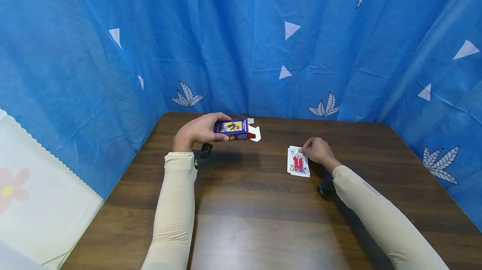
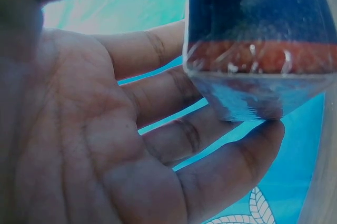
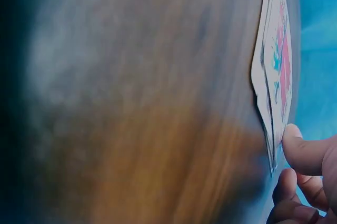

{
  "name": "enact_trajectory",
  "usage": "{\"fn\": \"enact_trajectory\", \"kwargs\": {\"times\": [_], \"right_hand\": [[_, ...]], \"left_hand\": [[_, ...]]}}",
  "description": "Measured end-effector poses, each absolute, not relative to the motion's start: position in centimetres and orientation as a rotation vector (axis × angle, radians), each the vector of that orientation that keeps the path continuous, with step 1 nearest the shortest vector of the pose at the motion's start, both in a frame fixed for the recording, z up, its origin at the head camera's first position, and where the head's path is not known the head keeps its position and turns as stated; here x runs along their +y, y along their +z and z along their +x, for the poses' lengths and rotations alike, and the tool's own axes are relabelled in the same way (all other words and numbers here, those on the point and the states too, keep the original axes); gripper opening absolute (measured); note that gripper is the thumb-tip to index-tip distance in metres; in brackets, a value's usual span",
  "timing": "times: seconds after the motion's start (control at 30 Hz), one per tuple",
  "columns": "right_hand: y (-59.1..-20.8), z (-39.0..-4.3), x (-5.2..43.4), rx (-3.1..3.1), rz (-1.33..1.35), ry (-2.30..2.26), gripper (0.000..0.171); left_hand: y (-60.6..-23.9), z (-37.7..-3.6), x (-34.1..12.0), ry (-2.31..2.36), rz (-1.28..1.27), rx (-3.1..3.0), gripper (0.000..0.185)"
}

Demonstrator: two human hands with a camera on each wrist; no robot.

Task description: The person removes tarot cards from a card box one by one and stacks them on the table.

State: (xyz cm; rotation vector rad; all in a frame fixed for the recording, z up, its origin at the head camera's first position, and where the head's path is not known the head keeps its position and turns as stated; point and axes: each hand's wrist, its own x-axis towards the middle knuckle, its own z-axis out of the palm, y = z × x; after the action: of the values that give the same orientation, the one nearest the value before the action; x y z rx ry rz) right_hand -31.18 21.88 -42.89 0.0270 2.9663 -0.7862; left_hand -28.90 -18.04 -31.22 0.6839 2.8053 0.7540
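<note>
My left hand (image 1: 203, 129) grips a dark blue tarot card box (image 1: 231, 127) above the table, thumb on the near side and fingers along the far side. The box lies on its side in the air, its white end flap open toward the right. In the left wrist view the closed end of the box (image 2: 258, 58) shows a red band, and the fingers spread behind it. Curled at the upper right corner of a small stack of tarot cards (image 1: 297, 163), my right hand (image 1: 318, 150) pinches the edge. A red figure shows on the top card; the stack's edges are slightly uneven.
The brown wooden table (image 1: 256, 203) carries the cards. Behind it and at both sides hangs a blue curtain (image 1: 233, 44) with leaf and triangle prints. A pale cloth with a flower (image 1: 15, 188) hangs at the left. Dark cameras are strapped at both wrists.
</note>
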Motion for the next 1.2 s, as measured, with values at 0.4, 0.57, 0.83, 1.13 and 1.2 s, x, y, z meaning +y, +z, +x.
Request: {"fn": "enact_trajectory", "kwargs": {"times": [0.4, 0.57, 0.83, 1.13, 1.2], "right_hand": [[-38.4, -29.3, 15.8, 2.928, -0.358, -1.316, 0.029], [-35.4, -28.1, 11.6, 2.597, -0.375, -1.549, 0.026], [-36.0, -28.4, 9.6, 2.369, -0.236, -1.501, 0.029], [-36.7, -28.7, 9.0, 2.348, -0.245, -1.446, 0.031], [-36.7, -28.6, 9.0, 2.354, -0.245, -1.428, 0.033]], "left_hand": [[-31.1, -29.1, -17.5, 0.746, 0.707, 2.797, 0.065], [-31.3, -29.0, -16.9, 0.740, 0.695, 2.790, 0.067], [-31.6, -28.9, -16.2, 0.752, 0.730, 2.774, 0.067], [-31.6, -28.9, -16.0, 0.737, 0.733, 2.781, 0.068], [-31.6, -29.0, -16.0, 0.736, 0.729, 2.781, 0.068]]}}
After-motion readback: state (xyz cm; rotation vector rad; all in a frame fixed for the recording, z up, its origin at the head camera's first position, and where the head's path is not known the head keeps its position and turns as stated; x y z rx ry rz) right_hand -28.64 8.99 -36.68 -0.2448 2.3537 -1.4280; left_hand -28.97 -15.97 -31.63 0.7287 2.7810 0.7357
